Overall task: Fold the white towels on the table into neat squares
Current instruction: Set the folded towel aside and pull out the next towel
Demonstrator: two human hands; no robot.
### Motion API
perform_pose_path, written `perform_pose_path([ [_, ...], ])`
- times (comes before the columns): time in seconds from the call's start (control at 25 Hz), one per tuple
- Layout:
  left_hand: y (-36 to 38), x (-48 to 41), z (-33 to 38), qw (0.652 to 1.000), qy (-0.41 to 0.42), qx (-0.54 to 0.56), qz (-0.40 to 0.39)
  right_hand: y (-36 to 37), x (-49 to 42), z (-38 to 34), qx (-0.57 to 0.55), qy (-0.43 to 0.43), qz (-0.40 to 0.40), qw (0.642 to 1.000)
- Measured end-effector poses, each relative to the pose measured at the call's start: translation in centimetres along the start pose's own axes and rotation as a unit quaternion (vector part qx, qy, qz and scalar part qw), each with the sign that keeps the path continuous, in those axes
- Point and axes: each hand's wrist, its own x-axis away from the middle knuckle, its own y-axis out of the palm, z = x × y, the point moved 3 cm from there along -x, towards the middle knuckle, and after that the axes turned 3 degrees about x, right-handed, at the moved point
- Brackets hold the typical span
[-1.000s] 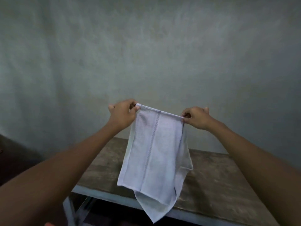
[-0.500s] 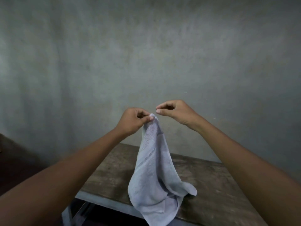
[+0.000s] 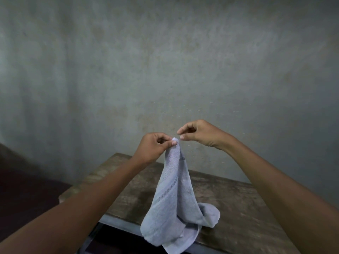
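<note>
A white towel (image 3: 172,204) hangs in the air over the wooden table (image 3: 238,204), bunched into a narrow drape. My left hand (image 3: 154,146) pinches its top corners between thumb and fingers. The towel's lower end touches the table near the front edge and partly hangs over it. My right hand (image 3: 199,132) hovers just right of the towel's top, thumb and forefinger curved toward each other with a gap between them, holding nothing.
The table has a worn brown top and a pale metal front rail (image 3: 117,221). A grey plaster wall (image 3: 165,70) rises right behind it. Dark floor lies to the left of the table.
A second ago both hands held the towel stretched wide by its top corners. The hands came together, the right hand passed its corner to the left and let go, and the towel now hangs bunched.
</note>
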Motion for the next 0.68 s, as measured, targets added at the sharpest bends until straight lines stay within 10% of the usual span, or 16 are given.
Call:
perform_pose_path([
  [0.68, -0.6, -1.8, 3.1, 0.998, 0.055, -0.035, -0.007, -2.7, 0.2, -0.4, -0.059, -0.013, 0.083, 0.995],
])
